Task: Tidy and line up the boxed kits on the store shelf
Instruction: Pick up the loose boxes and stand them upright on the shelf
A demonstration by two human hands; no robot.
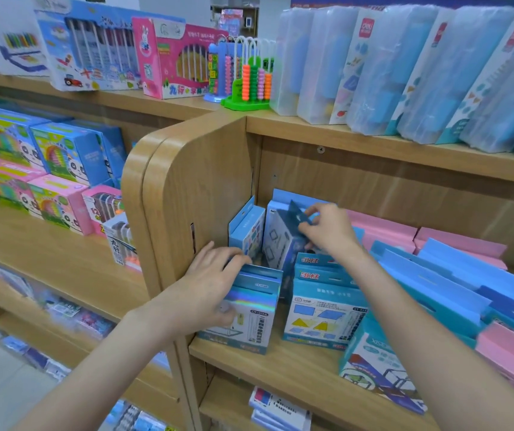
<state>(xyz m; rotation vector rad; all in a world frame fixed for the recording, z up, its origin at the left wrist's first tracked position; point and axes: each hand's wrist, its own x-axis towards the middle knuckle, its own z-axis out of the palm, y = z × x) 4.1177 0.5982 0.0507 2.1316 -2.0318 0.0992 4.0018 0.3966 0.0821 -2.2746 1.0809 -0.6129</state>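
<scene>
Blue boxed kits stand on the wooden shelf (280, 365) beside its left side panel. My left hand (210, 281) grips the front-left kit with the holographic band (249, 309) by its top and left side. My right hand (327, 228) pinches the dark blue hanging tab of a tilted pale kit (280, 241) at the back. A small light-blue kit (246, 228) stands upright in the back-left corner. A kit with blue and yellow shapes (321, 312) stands in front, to the right of the holographic one.
The rounded wooden side panel (187, 188) closes the shelf on the left. Blue and pink kits (454, 275) lean in rows to the right. Clear-wrapped boxes (405, 66) and bead abacuses (249, 79) fill the shelf above. Panda boxes (47, 169) stand on the left unit.
</scene>
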